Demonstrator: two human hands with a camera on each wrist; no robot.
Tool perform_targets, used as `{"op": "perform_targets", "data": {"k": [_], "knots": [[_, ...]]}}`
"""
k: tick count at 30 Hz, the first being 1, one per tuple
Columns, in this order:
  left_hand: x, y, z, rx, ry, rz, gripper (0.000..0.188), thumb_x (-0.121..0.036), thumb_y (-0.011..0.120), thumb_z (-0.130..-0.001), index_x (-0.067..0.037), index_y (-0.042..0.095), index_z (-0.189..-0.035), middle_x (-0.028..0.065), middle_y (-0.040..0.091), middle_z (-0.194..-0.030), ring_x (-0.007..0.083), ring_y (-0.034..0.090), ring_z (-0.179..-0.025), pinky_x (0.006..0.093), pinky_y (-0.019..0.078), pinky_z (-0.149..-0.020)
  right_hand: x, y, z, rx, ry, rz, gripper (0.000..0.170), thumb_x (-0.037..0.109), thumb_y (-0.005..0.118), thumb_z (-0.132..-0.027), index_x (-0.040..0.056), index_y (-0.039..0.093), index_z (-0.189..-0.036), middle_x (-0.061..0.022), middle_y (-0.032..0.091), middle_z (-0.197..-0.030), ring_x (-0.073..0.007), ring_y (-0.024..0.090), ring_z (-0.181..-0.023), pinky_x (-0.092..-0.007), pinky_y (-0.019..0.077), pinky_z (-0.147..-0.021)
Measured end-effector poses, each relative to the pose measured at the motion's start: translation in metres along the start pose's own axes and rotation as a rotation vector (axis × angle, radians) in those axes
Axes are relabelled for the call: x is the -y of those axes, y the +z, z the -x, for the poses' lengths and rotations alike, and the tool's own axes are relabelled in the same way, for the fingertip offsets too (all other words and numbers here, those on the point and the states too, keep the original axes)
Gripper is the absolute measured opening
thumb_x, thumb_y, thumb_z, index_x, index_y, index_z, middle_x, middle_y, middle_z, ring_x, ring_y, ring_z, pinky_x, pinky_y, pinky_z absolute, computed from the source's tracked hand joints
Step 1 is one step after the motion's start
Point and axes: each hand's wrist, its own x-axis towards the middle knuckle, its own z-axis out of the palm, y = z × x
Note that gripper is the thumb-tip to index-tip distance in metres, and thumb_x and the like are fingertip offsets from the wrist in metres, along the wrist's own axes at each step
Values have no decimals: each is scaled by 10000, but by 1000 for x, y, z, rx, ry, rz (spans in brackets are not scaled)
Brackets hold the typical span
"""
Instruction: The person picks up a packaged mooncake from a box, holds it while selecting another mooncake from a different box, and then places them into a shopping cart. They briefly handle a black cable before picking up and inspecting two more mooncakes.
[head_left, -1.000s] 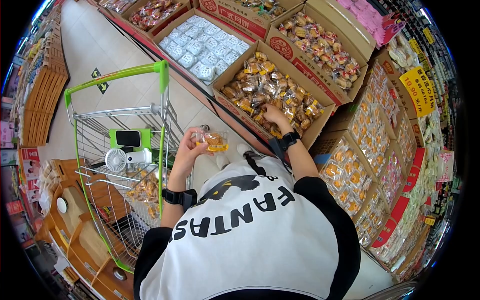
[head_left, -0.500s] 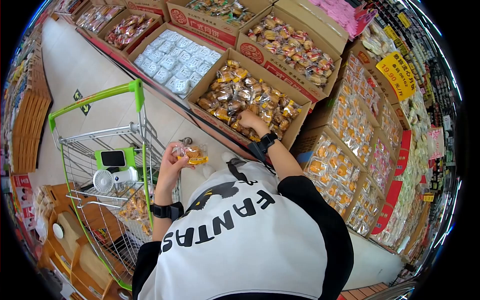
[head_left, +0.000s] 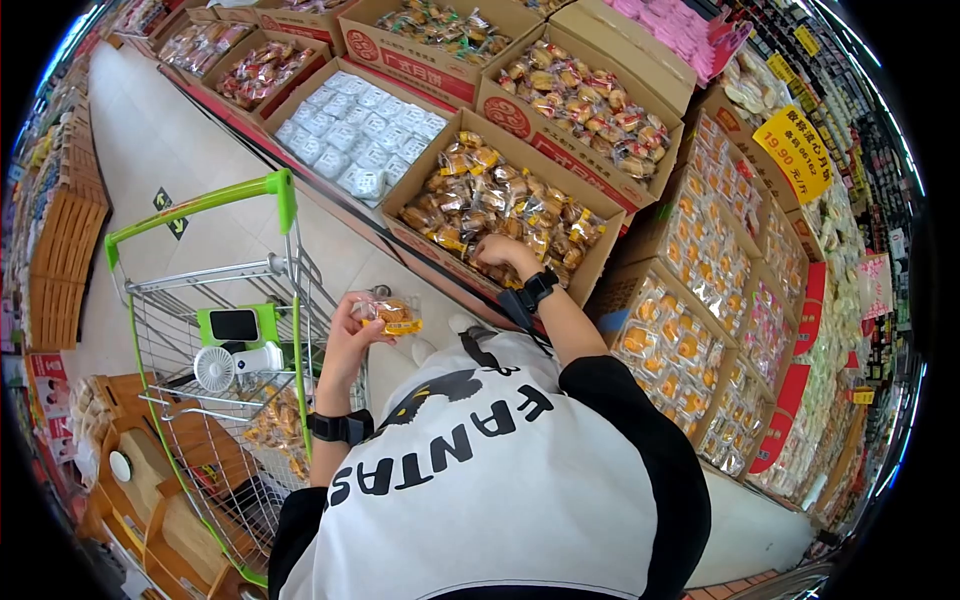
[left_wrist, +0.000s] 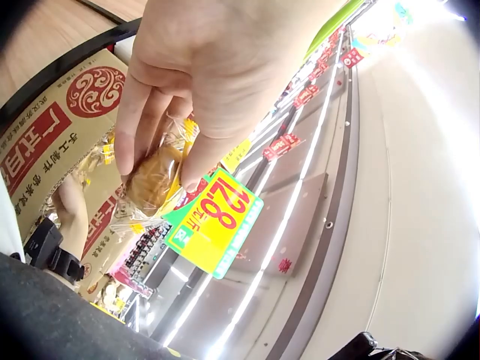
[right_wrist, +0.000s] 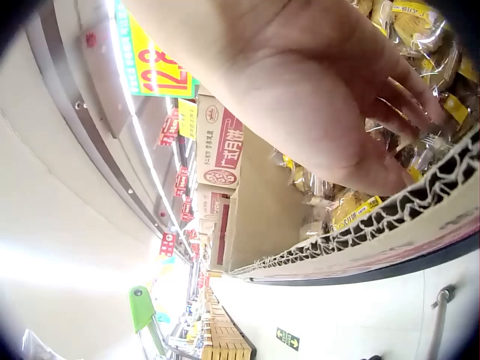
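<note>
In the head view my left hand holds a wrapped mooncake, in a clear packet with a yellow label, beside the cart. The left wrist view shows the same mooncake between thumb and fingers. My right hand reaches into an open cardboard box of similar packets, near its front edge. Seen from the right wrist, this hand has bent fingers down among the mooncakes, fingertips at a clear wrapper; I cannot tell whether it grips one.
A green-handled shopping cart stands at the left with packets inside and a phone and small white fan at its near part. A box of white packets adjoins the mooncake box. Boxes of packaged cakes line the right.
The view has swung, so boxes and cart appear shifted left and down compared with a second ago. The left hand still holds its mooncake; the right hand stays in the same box.
</note>
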Motion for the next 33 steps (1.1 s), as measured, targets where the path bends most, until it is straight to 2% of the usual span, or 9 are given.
{"op": "perform_targets", "data": {"k": [11, 13, 17, 20, 22, 23, 28, 30, 33], "knots": [[0, -3, 2, 0, -7, 3, 289, 6, 521, -776, -67, 386, -1021, 100, 556, -936, 168, 578, -767, 290, 520, -613, 7, 3, 18, 75, 48, 55, 244, 213, 533, -695, 28, 629, -821, -105, 612, -713, -209, 559, -567, -327, 459, -529], [0, -5, 3, -8, -8, 1, 289, 6, 520, -777, -68, 385, -1021, 99, 556, -937, 168, 577, -772, 291, 521, -615, 11, 1, 32, 26, -26, -100, 268, 178, 507, -706, -78, 584, -733, -173, 591, -719, -262, 563, -576, -374, 429, -508], [-1, -4, 5, -33, -28, -7, 284, 5, 517, -779, -71, 386, -1020, 95, 555, -941, 169, 575, -787, 294, 521, -622, 7, 1, 32, -28, -61, -128, 260, 200, 522, -709, -42, 614, -742, -174, 601, -744, -271, 568, -602, -372, 439, -547], [-1, -5, 5, -34, -24, -5, 282, 5, 515, -781, -71, 386, -1020, 94, 554, -943, 171, 575, -792, 294, 521, -626, 6, -9, 41, -80, -72, -81, 249, 279, 561, -726, 61, 655, -802, -92, 607, -639, -204, 578, -602, -333, 471, -557], [1, -6, 5, -30, -18, 0, 283, 6, 515, -782, -70, 386, -1022, 93, 555, -943, 171, 575, -792, 294, 522, -628, 1, -15, 44, -245, -229, -98, 255, 300, 567, -732, 65, 663, -757, -94, 603, -635, -199, 570, -585, -318, 454, -554], [1, -6, 4, -25, -12, 6, 285, 6, 515, -783, -70, 385, -1024, 92, 555, -943, 171, 575, -793, 295, 522, -630, -2, -17, 46, -306, -233, -154, 303, 351, 596, -723, 62, 650, -653, -83, 578, -583, -199, 540, -530, -306, 421, -521], [0, -4, 4, -35, -23, -11, 290, -9, 522, -780, -70, 385, -1028, 97, 560, -934, 183, 589, -765, 295, 522, -619, 11, -40, 81, -612, -213, -235, 446, 438, 668, -648, 44, 508, -512, -63, 481, -470, -204, 478, -465, -319, 358, -448], [0, -3, 4, -50, -11, -19, 297, -25, 530, -776, -72, 382, -1028, 99, 564, -924, 196, 603, -735, 296, 522, -605, 9, -46, 85, -815, -322, -349, 455, 391, 684, -655, 48, 424, -507, -59, 459, -484, -190, 436, -455, -303, 349, -454], [-1, -4, 4, -47, -25, -14, 297, -22, 530, -775, -70, 383, -1028, 100, 561, -920, 194, 601, -750, 294, 522, -606, 17, -55, 98, -873, -493, -500, 388, 226, 704, -673, 62, 366, -573, -15, 394, -555, -116, 399, -517, -256, 328, -466]]}}
